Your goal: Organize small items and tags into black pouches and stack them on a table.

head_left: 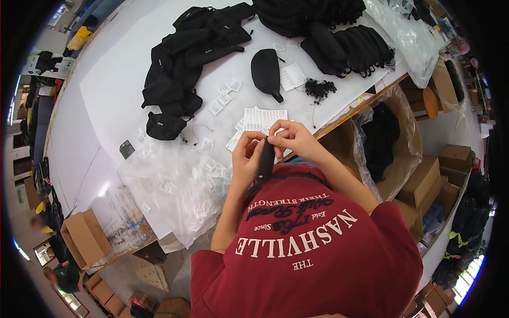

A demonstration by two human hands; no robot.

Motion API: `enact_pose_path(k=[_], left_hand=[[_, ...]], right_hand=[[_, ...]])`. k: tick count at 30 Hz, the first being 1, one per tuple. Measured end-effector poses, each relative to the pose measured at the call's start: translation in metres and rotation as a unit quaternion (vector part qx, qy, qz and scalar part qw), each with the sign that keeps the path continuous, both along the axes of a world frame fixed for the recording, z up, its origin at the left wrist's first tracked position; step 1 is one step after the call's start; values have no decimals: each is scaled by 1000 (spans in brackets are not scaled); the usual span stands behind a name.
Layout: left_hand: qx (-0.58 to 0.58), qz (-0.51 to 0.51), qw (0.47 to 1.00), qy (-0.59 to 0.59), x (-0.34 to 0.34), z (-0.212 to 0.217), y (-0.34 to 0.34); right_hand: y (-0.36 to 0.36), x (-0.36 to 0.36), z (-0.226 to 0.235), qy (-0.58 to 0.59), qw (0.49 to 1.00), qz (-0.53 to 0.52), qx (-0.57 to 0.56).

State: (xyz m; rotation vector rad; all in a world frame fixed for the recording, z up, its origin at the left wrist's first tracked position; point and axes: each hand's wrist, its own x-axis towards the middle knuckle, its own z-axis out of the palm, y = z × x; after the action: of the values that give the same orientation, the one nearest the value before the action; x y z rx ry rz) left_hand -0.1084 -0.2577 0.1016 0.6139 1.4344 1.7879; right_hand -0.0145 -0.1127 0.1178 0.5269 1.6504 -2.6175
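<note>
At the table's near edge, close to my red shirt, I hold a black waist bag (264, 161) that hangs narrow side on. My left hand (247, 157) grips its upper side, fingers bent. My right hand (291, 139) pinches at its top end, thumb and forefinger together; anything small between the fingertips is hidden. A black strap runs from the bag across my shirt. Just beyond my hands lie white printed label sheets (265, 117). Farther off are a single black bag (265, 74), a white printed sheet (292, 77) and a tangle of black strings (319, 89).
Black bags (175, 69) lie heaped at the left, with stacked bags (344, 50) at the far right. Clear plastic (175, 180) with small white labels covers the near left. A lined carton (392, 153) of black goods stands right, below the wooden table edge (344, 114).
</note>
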Motion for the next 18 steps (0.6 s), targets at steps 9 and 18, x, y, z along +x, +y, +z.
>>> enact_pose_path(k=[9, 18], left_hand=[[-4, -27, 999, 31, -8, -10, 23], [-54, -161, 984, -49, -32, -79, 118]], right_hand=[[6, 0, -8, -28, 998, -18, -51], [42, 26, -28, -143, 973, -182, -10]])
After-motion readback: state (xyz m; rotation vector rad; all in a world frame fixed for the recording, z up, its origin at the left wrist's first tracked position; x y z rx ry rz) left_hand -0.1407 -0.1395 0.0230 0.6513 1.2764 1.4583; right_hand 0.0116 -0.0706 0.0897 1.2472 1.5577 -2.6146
